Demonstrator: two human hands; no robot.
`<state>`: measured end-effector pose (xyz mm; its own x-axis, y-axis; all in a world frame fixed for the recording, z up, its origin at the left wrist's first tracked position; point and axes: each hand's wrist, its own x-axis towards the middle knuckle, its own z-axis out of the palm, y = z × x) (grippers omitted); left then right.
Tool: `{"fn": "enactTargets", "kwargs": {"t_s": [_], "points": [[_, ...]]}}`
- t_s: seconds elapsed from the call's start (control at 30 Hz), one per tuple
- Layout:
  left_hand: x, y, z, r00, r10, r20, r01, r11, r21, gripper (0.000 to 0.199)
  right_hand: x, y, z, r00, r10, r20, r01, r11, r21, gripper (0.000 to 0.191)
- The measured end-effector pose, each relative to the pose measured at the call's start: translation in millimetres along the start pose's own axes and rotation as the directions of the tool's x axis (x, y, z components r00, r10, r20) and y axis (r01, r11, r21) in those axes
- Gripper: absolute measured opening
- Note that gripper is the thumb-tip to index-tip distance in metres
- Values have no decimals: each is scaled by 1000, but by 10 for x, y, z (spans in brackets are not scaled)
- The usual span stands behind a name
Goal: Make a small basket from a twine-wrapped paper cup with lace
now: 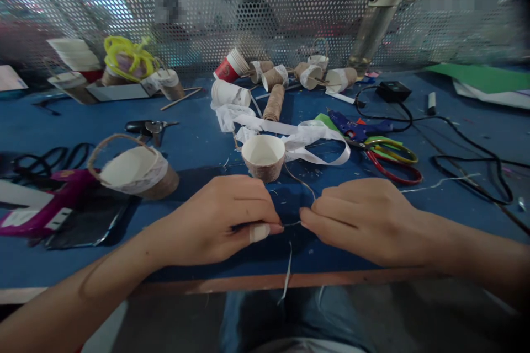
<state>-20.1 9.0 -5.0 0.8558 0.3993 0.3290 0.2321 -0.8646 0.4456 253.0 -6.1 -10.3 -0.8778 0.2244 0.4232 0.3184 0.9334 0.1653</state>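
Note:
Between my two hands a short stretch of thin twine (292, 224) shows near the table's front edge. My left hand (236, 220) pinches one end of it between thumb and fingers. The other end is pinched in my right hand (360, 218), and a loose curve of the twine rises from there toward a small paper cup (265, 162) wrapped in brown twine. That cup stands upright just beyond my hands. White lace ribbon (306, 135) lies loosely behind it, close to a twine spool (274, 103).
Scissors (391, 160) and a blue glue gun (351, 124) lie to the right, among black cables. On the left are a finished-looking cup basket (136, 174), a magenta glue gun (49, 204) and pliers (151, 128). Several wrapped cups line the perforated metal screen (199, 22), beside a bottle (379, 16).

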Motion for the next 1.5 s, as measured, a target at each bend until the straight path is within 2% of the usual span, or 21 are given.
{"fn": "enactTargets", "kwargs": {"t_s": [0.13, 0.23, 0.37, 0.5, 0.57, 0.63, 0.73, 0.8, 0.87, 0.93, 1.03, 1.1, 1.13, 1.17, 1.23, 1.37, 1.5], "points": [[35, 50, -26, 996, -56, 70, 69, 977, -200, 21, 3, 0, -40, 995, -86, 44, 84, 995, 47, 26], [68, 66, -42, 988, -76, 134, 121, 921, -371, 15, 14, -12, -50, 986, -163, -18, 163, 987, 5, 24], [109, 62, -36, 979, -25, 202, 132, 833, -538, 15, 12, -47, -35, 959, -256, -121, 250, 966, -61, 21], [132, 51, -7, 958, 73, 276, 112, 792, -600, 20, -17, -65, -3, 906, -364, -217, 346, 931, -119, 17], [129, 48, -5, 956, 69, 285, 122, 791, -599, 19, -25, -52, 8, 908, -361, -213, 343, 932, -114, 17], [117, 45, -23, 966, 17, 260, 142, 801, -582, 19, -27, -28, 13, 934, -289, -208, 282, 957, -63, 19], [86, 35, -73, 980, -49, 193, 149, 825, -546, 22, -31, 9, 17, 967, -174, -185, 183, 983, 29, 15], [64, 28, -100, 988, -54, 142, 121, 846, -519, 22, -37, 22, 16, 976, -134, -171, 147, 987, 68, 10], [45, 24, -109, 996, -33, 88, 70, 885, -461, 18, -40, 25, 8, 985, -96, -141, 110, 989, 96, 13], [35, 22, -99, 999, 16, 41, 0, 934, -356, 13, -35, 23, -4, 994, -38, -104, 51, 991, 123, 21], [34, 10, -67, 993, 108, -48, -112, 989, -97, 13, -20, 24, -20, 997, 45, -67, -35, 988, 150, 27], [31, -9, -46, 976, 192, -99, -182, 978, 101, 13, -13, 28, -19, 997, 66, -49, -56, 982, 180, 27], [25, -20, -38, 965, 248, -78, -233, 958, 170, 13, -12, 29, -14, 996, 74, -42, -64, 978, 198, 26], [16, -31, -31, 958, 269, -103, -242, 944, 223, 8, -12, 30, -7, 996, 82, -32, -74, 974, 216, 26], [-12, -45, -23, 948, 310, -76, -272, 909, 316, 9, -13, 27, 7, 995, 100, -18, -93, 966, 241, 24], [-60, -35, -20, 933, 349, -87, -280, 857, 432, 13, -11, 18, 11, 992, 122, 15, -121, 950, 288, 23], [-53, 2, -28, 925, 366, -102, -283, 843, 458, 11, -8, 12, 1, 989, 147, 25, -147, 934, 326, 21]]}}
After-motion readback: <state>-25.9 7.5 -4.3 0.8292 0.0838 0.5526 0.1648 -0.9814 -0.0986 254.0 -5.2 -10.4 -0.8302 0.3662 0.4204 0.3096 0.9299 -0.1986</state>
